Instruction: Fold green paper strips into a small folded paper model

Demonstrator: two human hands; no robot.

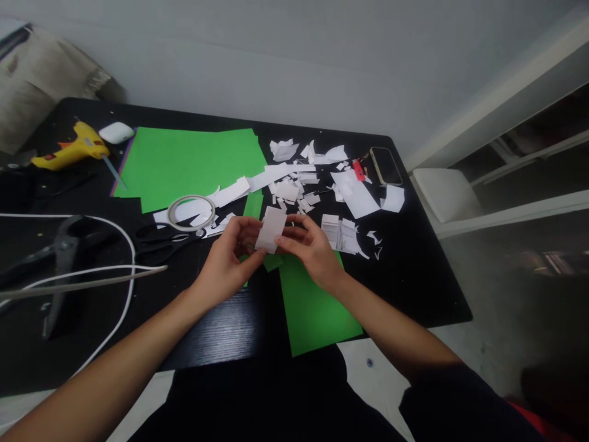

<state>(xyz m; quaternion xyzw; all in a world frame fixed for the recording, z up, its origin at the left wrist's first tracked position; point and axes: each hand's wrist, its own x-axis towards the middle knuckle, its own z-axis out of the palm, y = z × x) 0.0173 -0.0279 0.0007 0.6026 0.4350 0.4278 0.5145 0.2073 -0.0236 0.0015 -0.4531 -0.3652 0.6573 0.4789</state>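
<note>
A small white paper piece [271, 229] is held upright between both hands above the black table [414, 276]. My left hand [230, 261] pinches its lower left edge with curled fingers. My right hand [310, 245] grips its right side, fingers closed on it. Beneath the hands lies a green paper sheet [313, 307] that hangs over the table's front edge. Black scissors [168, 238] and a roll of tape [191, 212] lie just left of my left hand.
A large green sheet [188, 162] lies at the back with several white paper scraps [299, 184] to its right. A phone [385, 166], a yellow glue gun [69, 149], white cables [115, 270] and a white chair [444, 193] are also around.
</note>
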